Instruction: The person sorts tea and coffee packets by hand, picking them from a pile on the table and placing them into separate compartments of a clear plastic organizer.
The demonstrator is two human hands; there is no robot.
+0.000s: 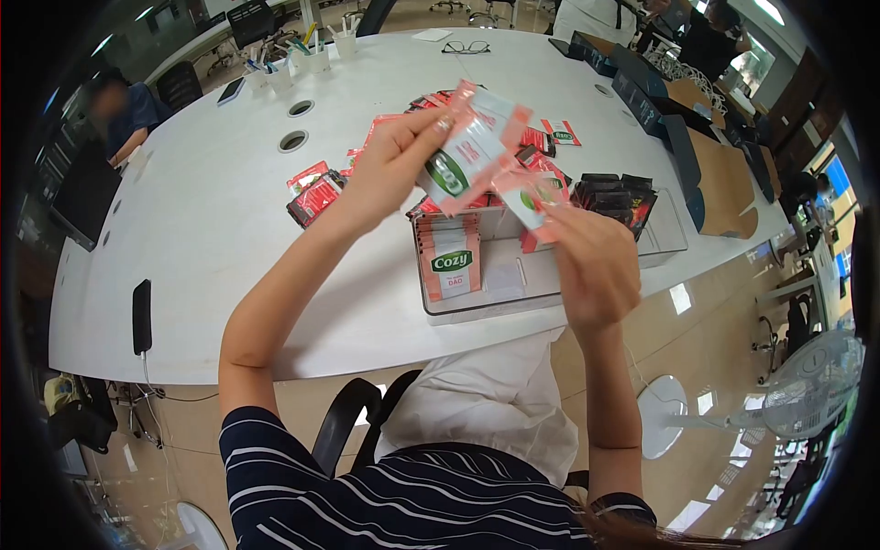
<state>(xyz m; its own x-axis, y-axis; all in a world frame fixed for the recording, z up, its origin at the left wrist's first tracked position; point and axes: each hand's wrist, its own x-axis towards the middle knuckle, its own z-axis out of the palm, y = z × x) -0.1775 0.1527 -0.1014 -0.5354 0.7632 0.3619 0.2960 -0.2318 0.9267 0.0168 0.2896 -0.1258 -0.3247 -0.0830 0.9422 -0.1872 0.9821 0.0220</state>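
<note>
My left hand (394, 170) pinches several pink and white Cozy packets (467, 151), fanned out above the pile on the table. My right hand (596, 261) grips another pink and white packet (532, 203) by its lower end, close beside the first ones. Below them is a clear plastic box (445, 316). In its left compartment a row of Cozy packets (449, 261) stands upright, and black packets (612, 197) are stacked at its right part. Behind the box lie loose red and pink packets (541, 165), partly hidden by my hands. More red packets (317, 194) lie to the left.
A black phone (142, 316) with a cable lies at the left. Glasses (466, 47) and pen cups (313, 60) are at the back. Opened cardboard boxes (710, 179) line the right edge. A person (133, 115) sits at the far left, and a fan (811, 385) stands at the right.
</note>
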